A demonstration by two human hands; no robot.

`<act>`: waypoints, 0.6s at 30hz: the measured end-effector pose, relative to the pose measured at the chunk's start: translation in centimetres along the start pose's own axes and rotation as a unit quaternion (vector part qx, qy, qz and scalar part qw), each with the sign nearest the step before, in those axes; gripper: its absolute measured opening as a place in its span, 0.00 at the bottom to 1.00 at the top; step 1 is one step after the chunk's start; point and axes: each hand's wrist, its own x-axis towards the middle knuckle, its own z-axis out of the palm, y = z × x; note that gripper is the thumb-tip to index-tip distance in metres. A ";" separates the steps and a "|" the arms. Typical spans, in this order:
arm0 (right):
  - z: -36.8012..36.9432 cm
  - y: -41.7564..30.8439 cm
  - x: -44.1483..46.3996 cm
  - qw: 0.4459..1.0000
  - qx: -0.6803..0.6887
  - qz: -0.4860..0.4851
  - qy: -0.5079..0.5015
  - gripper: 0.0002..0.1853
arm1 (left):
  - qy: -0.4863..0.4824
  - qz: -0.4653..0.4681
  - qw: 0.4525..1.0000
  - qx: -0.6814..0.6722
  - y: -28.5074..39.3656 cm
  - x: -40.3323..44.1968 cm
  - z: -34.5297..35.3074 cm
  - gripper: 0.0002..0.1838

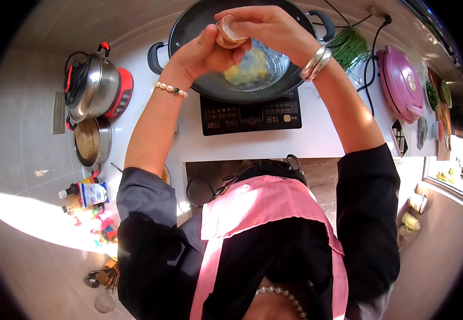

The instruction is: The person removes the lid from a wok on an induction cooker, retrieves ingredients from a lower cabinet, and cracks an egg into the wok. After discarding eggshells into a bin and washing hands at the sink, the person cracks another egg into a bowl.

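A cracked eggshell (228, 36), its pale inside showing, is held above a dark wok (202, 88). My left hand (202, 56), below a beaded bracelet, curls its fingers around the shell from the left and beneath. Over from the right comes my right hand (274, 32), with silver bangles at the wrist, its fingers pressed to the shell's top and side. Raw egg (253, 68) lies in the wok, yellow with a clear spread around it. Under the wok stands a black induction cooker (251, 118). The hands hide part of the wok.
A steel pot (95, 88) on a red base stands left, with a steamer pan (90, 141) and several bottles (90, 194) nearer. Right of the wok are green stalks (349, 49), a black cord (370, 80), a pink appliance (402, 85) and a phone (399, 137).
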 end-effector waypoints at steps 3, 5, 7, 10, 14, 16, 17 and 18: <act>0.2 -2.3 -0.2 0.998 0.054 0.035 0.023 0.10 | -0.010 0.008 1.000 0.022 0.5 0.5 0.3 0.43; -0.1 -3.4 -0.4 0.998 -0.013 0.047 0.044 0.09 | -0.036 0.015 0.999 0.007 0.7 1.1 0.5 0.43; -0.5 -4.8 -1.4 0.992 -0.083 0.055 0.074 0.07 | -0.090 0.024 0.995 -0.025 0.8 2.0 1.2 0.43; -1.6 -3.3 -2.5 0.988 0.018 0.028 0.150 0.07 | -0.011 -0.036 0.991 -0.125 0.4 3.2 3.5 0.42; -5.6 -4.3 -8.6 0.945 0.266 -0.028 0.187 0.09 | 0.269 -0.076 0.901 -0.333 -0.2 4.0 8.6 0.28; -6.9 -5.8 -13.6 0.929 0.275 -0.009 0.247 0.12 | 0.287 -0.050 0.867 -0.404 -1.4 3.5 10.5 0.22; -9.3 -4.2 -16.8 0.961 0.172 -0.023 0.214 0.20 | 0.319 -0.047 0.847 -0.423 -1.9 3.5 12.6 0.21; -9.8 -4.2 -19.9 0.950 0.215 -0.042 0.222 0.18 | 0.340 -0.047 0.826 -0.447 -2.8 4.1 14.8 0.20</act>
